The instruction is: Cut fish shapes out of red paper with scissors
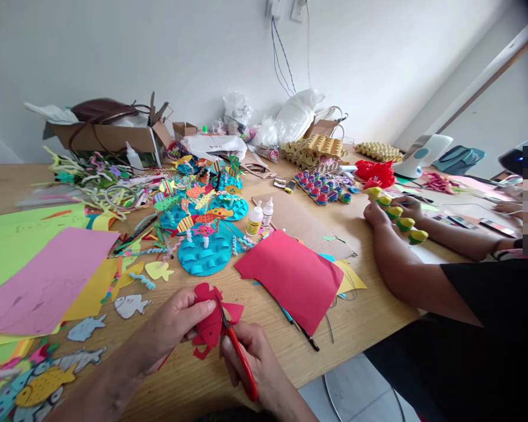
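Observation:
My left hand pinches a piece of red paper between thumb and fingers near the table's front edge. Dark lines and a small dot are drawn on it, and its outline looks partly fish-shaped. My right hand is closed around the red handles of a pair of scissors. The blades lie against the right side of the paper, where a strip stands off. Beyond my hands lie a larger red sheet and a round blue base with paper loops. A yellow paper fish rests left of that base.
Two glue bottles stand behind the red sheet. Coloured paper sheets and paper fish cover the left side. A co-worker's hands hold a yellow-green egg-carton strip at right. Egg trays sit by the wall.

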